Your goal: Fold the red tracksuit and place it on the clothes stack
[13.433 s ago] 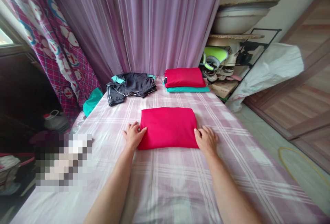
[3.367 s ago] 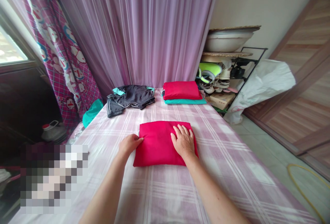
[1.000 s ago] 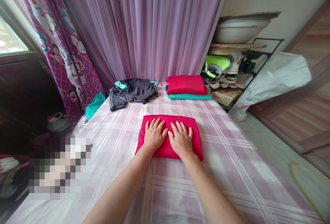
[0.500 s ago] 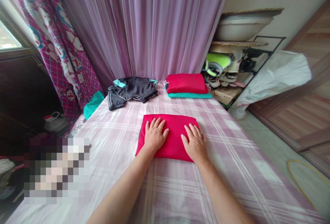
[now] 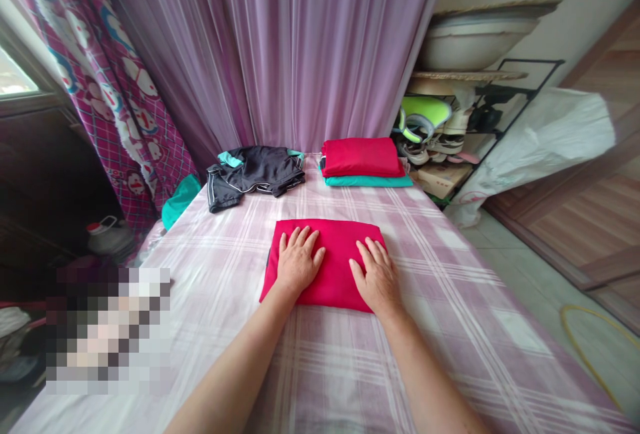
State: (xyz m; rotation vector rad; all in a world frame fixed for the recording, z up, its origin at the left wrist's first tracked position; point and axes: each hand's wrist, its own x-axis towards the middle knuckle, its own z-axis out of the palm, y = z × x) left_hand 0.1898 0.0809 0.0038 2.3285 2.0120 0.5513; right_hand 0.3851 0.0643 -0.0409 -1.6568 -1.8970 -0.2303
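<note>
A folded red cloth lies in the middle of a bed covered with a pink checked sheet. My left hand rests flat on the cloth's left half, fingers spread. My right hand lies flat on its right half, fingers stretched out toward the far edge. Neither hand holds anything.
At the bed's far end sit a stack of a folded red cloth on a teal one, and a crumpled black garment. A shoe rack with a basin on top stands at the right. Purple curtains hang behind.
Over the last second my right hand has slid from the cloth's middle to its right half. My left hand has stayed in place on the left half.
</note>
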